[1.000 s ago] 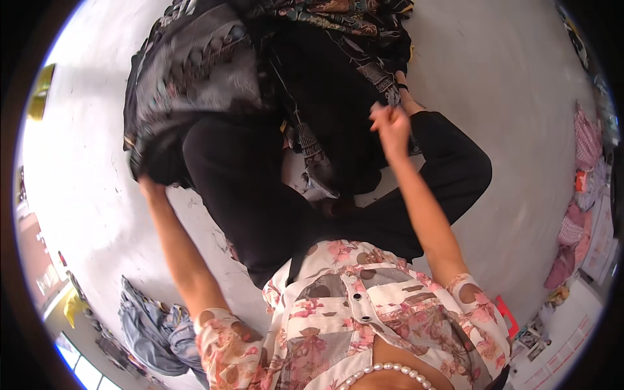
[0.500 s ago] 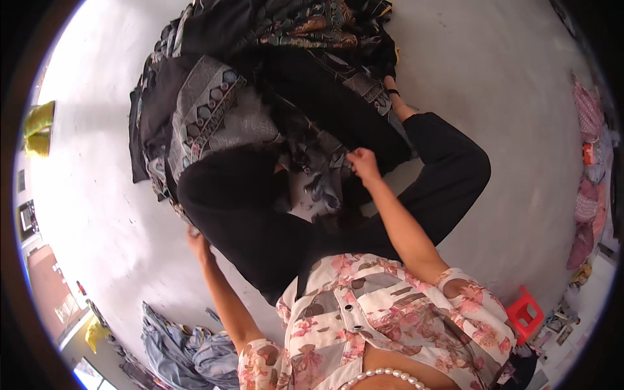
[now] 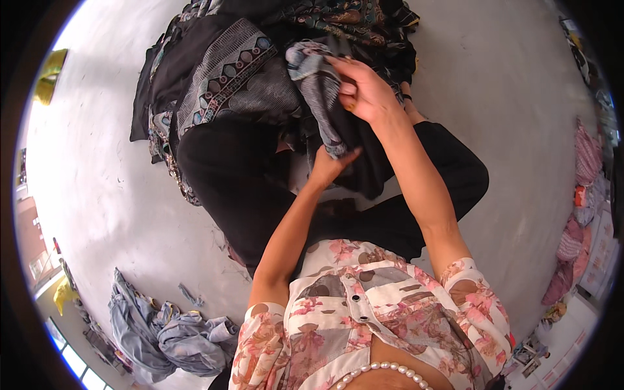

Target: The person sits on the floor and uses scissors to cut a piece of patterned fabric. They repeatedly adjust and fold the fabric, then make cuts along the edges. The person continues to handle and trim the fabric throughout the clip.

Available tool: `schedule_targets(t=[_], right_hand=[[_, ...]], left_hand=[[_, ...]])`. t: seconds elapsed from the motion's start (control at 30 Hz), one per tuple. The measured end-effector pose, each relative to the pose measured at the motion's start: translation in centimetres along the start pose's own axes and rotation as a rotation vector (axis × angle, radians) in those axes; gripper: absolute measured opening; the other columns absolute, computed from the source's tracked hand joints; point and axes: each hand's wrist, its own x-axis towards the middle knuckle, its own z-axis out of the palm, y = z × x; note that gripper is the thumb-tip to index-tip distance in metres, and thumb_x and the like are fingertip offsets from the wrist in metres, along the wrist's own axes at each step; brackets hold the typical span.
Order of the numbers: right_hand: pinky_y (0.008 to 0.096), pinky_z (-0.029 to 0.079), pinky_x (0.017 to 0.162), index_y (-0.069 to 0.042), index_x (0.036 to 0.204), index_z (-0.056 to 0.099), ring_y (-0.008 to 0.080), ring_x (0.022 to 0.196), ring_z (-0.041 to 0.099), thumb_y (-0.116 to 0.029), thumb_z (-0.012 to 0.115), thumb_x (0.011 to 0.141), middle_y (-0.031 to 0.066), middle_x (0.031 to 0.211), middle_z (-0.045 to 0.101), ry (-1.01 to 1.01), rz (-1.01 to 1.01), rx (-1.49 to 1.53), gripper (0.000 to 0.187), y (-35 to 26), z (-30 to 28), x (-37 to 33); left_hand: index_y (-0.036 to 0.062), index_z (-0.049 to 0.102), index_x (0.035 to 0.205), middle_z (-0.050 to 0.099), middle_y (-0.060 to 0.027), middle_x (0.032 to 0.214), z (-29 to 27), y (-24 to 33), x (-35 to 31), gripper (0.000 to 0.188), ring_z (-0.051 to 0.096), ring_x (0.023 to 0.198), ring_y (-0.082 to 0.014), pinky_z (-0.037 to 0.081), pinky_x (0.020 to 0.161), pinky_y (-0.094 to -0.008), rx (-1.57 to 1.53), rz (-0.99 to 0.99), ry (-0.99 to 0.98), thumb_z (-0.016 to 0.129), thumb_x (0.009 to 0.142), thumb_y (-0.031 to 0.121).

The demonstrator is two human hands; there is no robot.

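A large heap of dark patterned fabric (image 3: 218, 81), black and grey with an ornamented border, lies in front of me and over my folded legs. Between my two hands runs a raised, bunched length of grey-and-black patterned cloth (image 3: 315, 91). My right hand (image 3: 365, 90) pinches its edge near the upper end, fingers reaching over the cloth. Lower down, at the cloth's narrow end, my left hand (image 3: 331, 166) grips it; part of those fingers is hidden behind the fabric and slightly blurred.
My black-trousered legs (image 3: 448, 175) are bent on the grey floor on either side of the cloth. A pile of grey-blue fabric (image 3: 175, 338) lies at the lower left. Pink textile bundles (image 3: 585, 156) line the far right, and yellow-green cloth (image 3: 51, 75) is at the far left.
My left hand has come from outside my left knee to the cloth between my legs. My right hand has moved up and forward, and a length of the cloth is now lifted.
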Motion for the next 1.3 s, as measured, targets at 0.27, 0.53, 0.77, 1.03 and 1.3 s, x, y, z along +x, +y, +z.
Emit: schedule_targets(t=[0.27,0.53,0.77,1.03,1.3], right_hand=[[0.0255,0.048,0.067,0.007,0.099,0.060,0.0130,0.069,0.063,-0.014,0.059,0.089,0.0091,0.075,0.065,0.420,-0.522,-1.011,0.024,-4.2,-6.9,-1.7],[0.0192,0.032,0.043,-0.001,0.098,0.057,0.0032,0.048,0.041,-0.016,0.057,0.091,0.0074,0.075,0.065,0.244,-0.444,-0.632,0.016,2.1,-2.2,-2.9],[0.0182,0.028,0.039,-0.004,0.089,0.057,0.0029,0.046,0.042,-0.020,0.061,0.090,0.0061,0.077,0.064,0.228,-0.242,-0.511,0.016,5.2,-1.4,0.3],[0.0193,0.029,0.040,-0.003,0.085,0.056,0.0036,0.047,0.044,-0.017,0.065,0.086,0.0034,0.071,0.060,0.304,-0.275,-0.580,0.017,6.6,-2.4,1.9],[0.0208,0.034,0.043,-0.001,0.084,0.058,0.0053,0.048,0.047,-0.011,0.068,0.082,0.0011,0.066,0.058,0.331,-0.207,-0.722,0.014,8.1,-3.3,3.6]], left_hand=[[-0.0004,0.062,0.104,0.066,-0.0115,0.101,-7.7,13.1,1.4,0.027,0.064,0.092,-0.0233,0.050,0.088,-0.0371,-1.034,-0.090,-0.016,0.051,0.088,0.019],[-0.0003,0.063,0.093,0.068,-0.0110,0.092,-18.7,13.0,3.9,0.020,0.066,0.087,-0.0228,0.055,0.077,-0.0418,-1.116,0.019,0.057,0.049,0.088,0.013],[0.0039,0.061,0.094,0.063,-0.0094,0.084,-30.0,10.9,1.8,0.016,0.058,0.067,-0.0192,0.048,0.053,-0.0285,-1.198,0.153,0.298,0.052,0.087,0.015],[0.0062,0.061,0.091,0.062,-0.0042,0.075,-36.6,1.9,-1.8,0.018,0.055,0.060,-0.0159,0.048,0.052,-0.0298,-1.230,-0.073,0.842,0.048,0.092,0.018],[0.0092,0.059,0.113,0.065,-0.0038,0.096,-35.4,3.7,-5.1,0.030,0.063,0.077,-0.0156,0.052,0.063,-0.0312,-0.564,-0.058,0.958,0.064,0.084,0.017]])
